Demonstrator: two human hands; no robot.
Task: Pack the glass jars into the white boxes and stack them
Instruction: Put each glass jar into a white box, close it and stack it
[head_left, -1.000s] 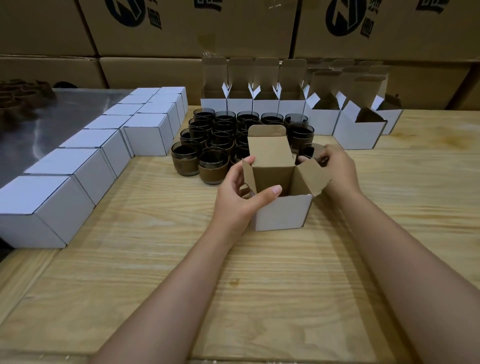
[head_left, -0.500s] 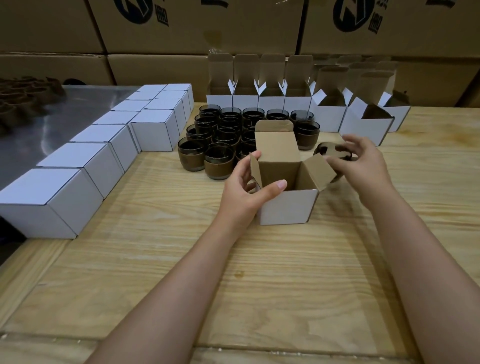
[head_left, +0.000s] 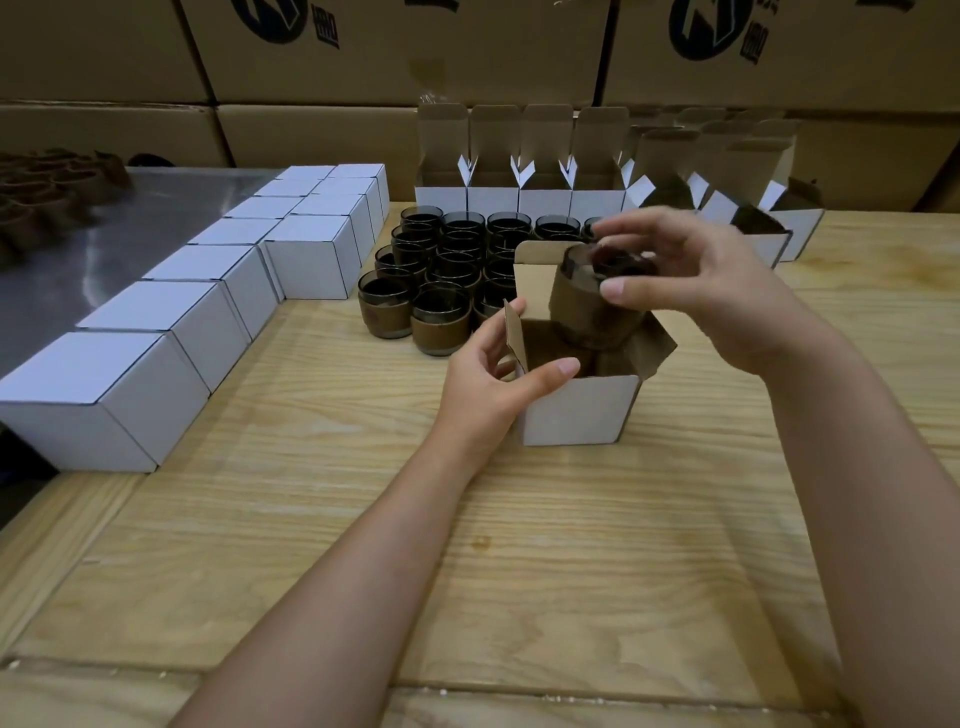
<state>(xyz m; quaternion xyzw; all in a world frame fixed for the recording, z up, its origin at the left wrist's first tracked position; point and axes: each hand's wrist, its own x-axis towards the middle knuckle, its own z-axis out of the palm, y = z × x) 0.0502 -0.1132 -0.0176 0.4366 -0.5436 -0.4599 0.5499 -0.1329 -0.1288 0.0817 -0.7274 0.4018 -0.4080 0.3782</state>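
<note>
An open white box (head_left: 576, 415) with brown inside stands on the wooden table in front of me. My left hand (head_left: 498, 384) grips its left front corner, thumb over the rim. My right hand (head_left: 701, 291) holds a dark glass jar with a brown band (head_left: 582, 306) by its rim, tilted, right above the box's opening with its base partly inside. Several more jars (head_left: 441, 280) stand clustered behind the box.
Closed white boxes (head_left: 171, 332) run in a line along the left, from the near edge toward the back. Open white boxes (head_left: 519, 176) with raised flaps stand in a row at the back. Large cardboard cartons (head_left: 395, 47) wall the rear. A metal surface (head_left: 67, 270) lies left.
My right hand has lifted a jar from the table beside the box and brought it left over the opening. The left hand has kept its hold on the box.
</note>
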